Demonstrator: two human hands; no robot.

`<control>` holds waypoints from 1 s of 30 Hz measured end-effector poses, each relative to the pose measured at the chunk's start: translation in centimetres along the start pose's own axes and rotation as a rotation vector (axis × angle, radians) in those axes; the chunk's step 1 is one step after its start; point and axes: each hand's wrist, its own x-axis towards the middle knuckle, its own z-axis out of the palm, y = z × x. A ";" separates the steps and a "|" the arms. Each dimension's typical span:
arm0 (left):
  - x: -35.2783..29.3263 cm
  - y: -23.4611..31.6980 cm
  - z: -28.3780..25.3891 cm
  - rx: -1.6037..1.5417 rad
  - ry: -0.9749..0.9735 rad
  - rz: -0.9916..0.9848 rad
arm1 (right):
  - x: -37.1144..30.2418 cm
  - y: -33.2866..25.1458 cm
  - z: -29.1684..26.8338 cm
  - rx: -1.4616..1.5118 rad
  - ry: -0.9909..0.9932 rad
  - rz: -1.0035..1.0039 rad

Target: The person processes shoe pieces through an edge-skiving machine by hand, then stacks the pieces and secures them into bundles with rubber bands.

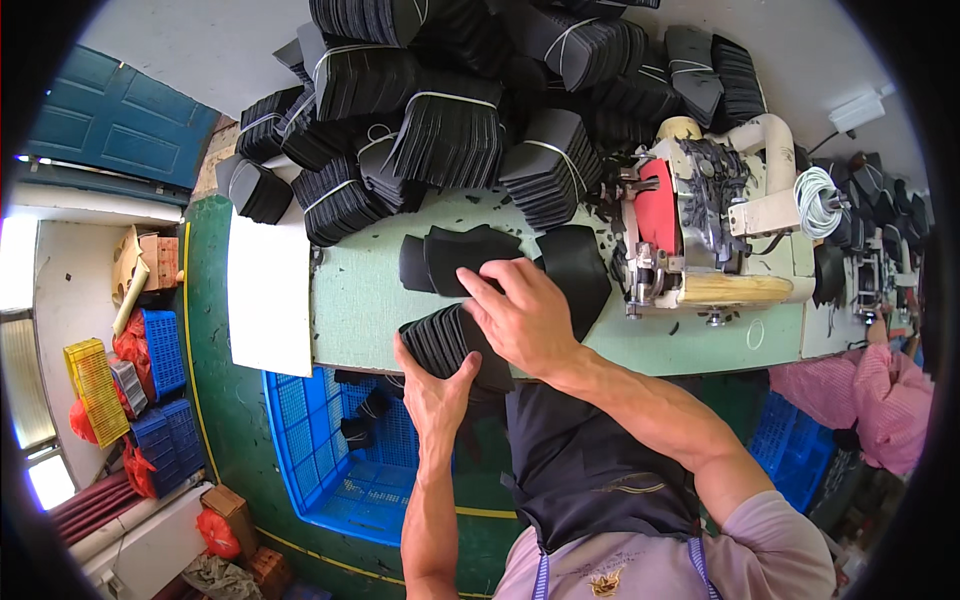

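The left hand (437, 392) grips a black stack (438, 340) at the counter's (352, 285) near edge. The right hand (525, 318), fingers bent, is beside loose pieces (468, 258); I cannot tell whether it holds 1.

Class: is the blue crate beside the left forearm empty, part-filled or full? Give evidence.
Part-filled: dark bundles lie inside the blue crate, with bare mesh showing around them.
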 end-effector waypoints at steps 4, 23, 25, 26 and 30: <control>0.3 0.7 0.5 0.019 -0.023 0.074 | -2.3 1.5 2.1 0.533 -0.560 0.712; 0.6 0.7 -0.4 -0.184 0.067 -0.008 | -3.7 5.9 -2.7 0.112 -0.012 0.572; 0.4 1.1 0.3 -0.095 0.051 -0.025 | -2.9 5.6 -3.6 -0.340 0.018 0.269; 0.5 1.3 0.7 -0.012 0.078 0.018 | -3.2 5.0 -3.0 -0.225 -0.021 0.259; 0.5 2.3 1.1 0.025 0.000 0.117 | -4.7 3.0 1.6 0.501 -0.424 0.635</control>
